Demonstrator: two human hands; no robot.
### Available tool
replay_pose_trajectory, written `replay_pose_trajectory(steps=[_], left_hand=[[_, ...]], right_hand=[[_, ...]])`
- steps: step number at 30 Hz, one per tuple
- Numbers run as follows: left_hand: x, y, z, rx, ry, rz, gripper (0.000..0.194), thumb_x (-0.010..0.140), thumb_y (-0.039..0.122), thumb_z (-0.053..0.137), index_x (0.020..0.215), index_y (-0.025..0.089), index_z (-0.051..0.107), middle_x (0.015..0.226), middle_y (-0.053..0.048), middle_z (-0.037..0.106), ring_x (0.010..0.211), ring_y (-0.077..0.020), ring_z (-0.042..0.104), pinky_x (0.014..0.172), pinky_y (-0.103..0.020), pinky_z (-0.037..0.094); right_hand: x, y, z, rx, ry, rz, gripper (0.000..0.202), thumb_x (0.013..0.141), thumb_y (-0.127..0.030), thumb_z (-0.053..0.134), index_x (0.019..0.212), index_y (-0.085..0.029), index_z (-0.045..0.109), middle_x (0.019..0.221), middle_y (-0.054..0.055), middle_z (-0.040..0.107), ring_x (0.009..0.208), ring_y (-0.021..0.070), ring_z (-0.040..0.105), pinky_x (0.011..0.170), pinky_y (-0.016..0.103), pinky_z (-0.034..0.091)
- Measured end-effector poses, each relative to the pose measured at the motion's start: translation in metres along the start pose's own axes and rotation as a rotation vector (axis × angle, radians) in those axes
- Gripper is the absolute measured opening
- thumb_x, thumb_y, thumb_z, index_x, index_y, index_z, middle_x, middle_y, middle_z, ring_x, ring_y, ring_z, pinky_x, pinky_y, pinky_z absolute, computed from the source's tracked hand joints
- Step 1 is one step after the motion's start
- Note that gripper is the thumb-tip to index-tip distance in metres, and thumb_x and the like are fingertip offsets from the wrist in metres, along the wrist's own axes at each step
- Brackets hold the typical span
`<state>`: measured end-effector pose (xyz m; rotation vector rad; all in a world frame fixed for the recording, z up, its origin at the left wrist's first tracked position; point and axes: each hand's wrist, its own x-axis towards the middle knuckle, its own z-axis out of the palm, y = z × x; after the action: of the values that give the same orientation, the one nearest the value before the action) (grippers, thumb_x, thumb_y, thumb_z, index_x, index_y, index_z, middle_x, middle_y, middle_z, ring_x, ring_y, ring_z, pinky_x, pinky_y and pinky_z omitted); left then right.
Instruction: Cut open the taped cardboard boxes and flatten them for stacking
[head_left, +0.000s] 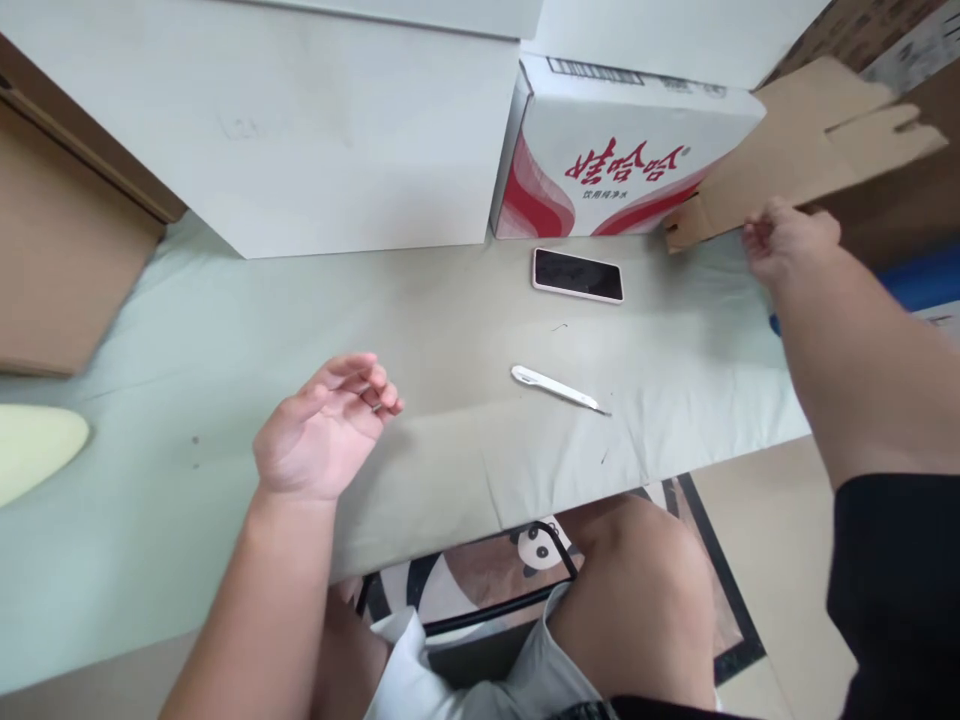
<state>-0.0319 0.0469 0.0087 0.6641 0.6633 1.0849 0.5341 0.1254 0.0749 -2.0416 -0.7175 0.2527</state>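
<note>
My left hand (pixel 322 430) hovers over the left-middle of the table, palm turned inward. Its fingers are loosely bent and apart, with nothing in them. Out at the far right, my right hand (pixel 791 240) has its fingers closed at the lower edge of a flat brown cardboard piece (pixel 795 140). That piece has cut notches at its right end and slants beside a white-and-red carton (pixel 630 150). A white-handled scalpel (pixel 559 388) lies between my hands, its blade pointing right. Behind it rests a phone (pixel 577 275) with a dark screen.
A pale green cloth covers the table (pixel 450 330). A large white box (pixel 360 150) stands along the back. Brown cardboard (pixel 67 220) stands at the left, near a pale yellow rounded object (pixel 37 450). Something blue (pixel 922 275) lies at the right edge.
</note>
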Motion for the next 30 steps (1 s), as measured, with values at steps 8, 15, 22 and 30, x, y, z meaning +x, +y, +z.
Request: replay_pose_trajectory(steps=[8,15,22,30], left_hand=[[0.001,0.001,0.001,0.011,0.017,-0.007,0.040,0.061,0.050,0.092,0.088,0.021,0.085,0.080,-0.005,0.070,0.066,-0.0144,0.060,0.066,-0.031,0.062],[-0.007,0.013,0.009,-0.091,0.124,0.056,0.033,0.057,0.045,0.086,0.079,0.021,0.080,0.073,-0.004,0.067,0.062,-0.0145,0.057,0.061,-0.031,0.059],[-0.020,0.033,0.007,-0.211,0.353,0.200,0.018,0.064,0.036,0.066,0.065,0.018,0.066,0.062,-0.001,0.052,0.055,-0.0113,0.050,0.055,-0.024,0.049],[-0.034,0.054,-0.016,-0.321,0.442,0.348,0.024,0.079,0.028,0.053,0.058,0.017,0.057,0.061,0.000,0.043,0.052,-0.0095,0.044,0.053,-0.020,0.040]], right_hand=[[-0.045,0.000,-0.003,-0.090,-0.243,0.321,0.042,0.106,-0.027,0.054,0.142,-0.004,0.049,0.148,0.042,0.053,0.074,0.0081,0.073,0.071,0.024,0.057],[-0.124,-0.028,0.016,-0.380,-0.599,0.078,0.024,0.092,-0.017,0.067,0.116,-0.014,0.069,0.118,0.020,0.077,0.082,0.0194,0.076,0.085,0.036,0.064],[-0.259,-0.110,0.083,-0.680,-1.067,-0.811,0.027,0.091,-0.024,0.063,0.115,-0.020,0.075,0.123,0.013,0.078,0.109,0.0291,0.077,0.106,0.047,0.056],[-0.418,-0.220,0.203,-0.349,-1.138,-1.351,0.045,0.094,-0.013,0.050,0.137,-0.018,0.062,0.142,0.011,0.067,0.101,0.0208,0.074,0.087,0.036,0.058]])
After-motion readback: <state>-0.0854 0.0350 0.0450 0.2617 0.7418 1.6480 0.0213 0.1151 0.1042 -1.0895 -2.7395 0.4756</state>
